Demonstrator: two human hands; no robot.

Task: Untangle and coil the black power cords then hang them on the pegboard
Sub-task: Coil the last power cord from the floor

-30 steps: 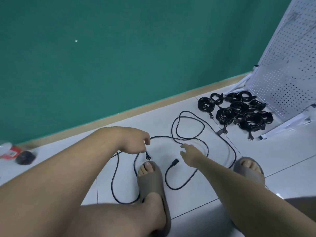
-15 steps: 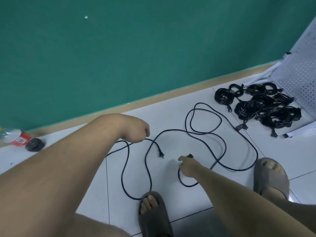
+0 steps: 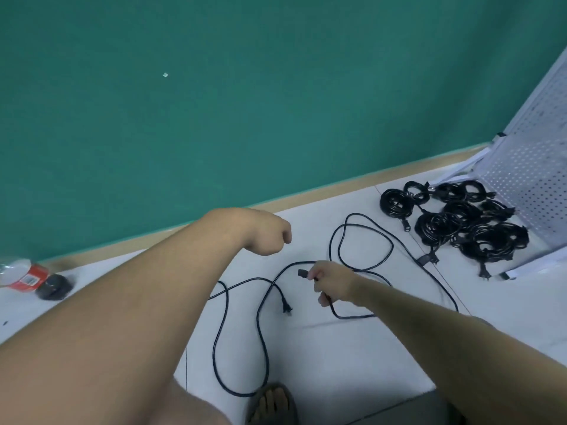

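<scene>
Your right hand (image 3: 331,282) is gripping the loose power cord (image 3: 263,332) just behind its connector (image 3: 302,273). The fingers are curling tightly round the cable, and the connector is sticking out of the fist toward 9 o'clock. Below the hand the cable is leaving toward 6 o'clock and bending into a small loop on the floor (image 3: 337,363).

Your left hand (image 3: 267,233) is hovering at 10 o'clock from the right hand, apart from it. Its fingers are folding into a loose fist with the knuckles up, and it is holding nothing that shows.

The rest of the loose power cord is lying on the white tiles. One long loop is running toward 6 o'clock, down to the sandal (image 3: 271,403) on your foot. A rounder loop is spreading at 1 o'clock from the right hand. The pronged plug (image 3: 287,308) is lying on the tile at 8 o'clock from the right hand, just beside it and not touching it.

The coiled cords (image 3: 454,222) are sitting in a pile at 3 o'clock of the view. They are lying against the foot of the white pegboard (image 3: 527,167), which is leaning up at 2 o'clock.

At 9 o'clock of the view a bottle (image 3: 21,276) with a red label is lying on its side by the green wall (image 3: 276,102). A dark round object (image 3: 53,286) is lying beside it.
</scene>
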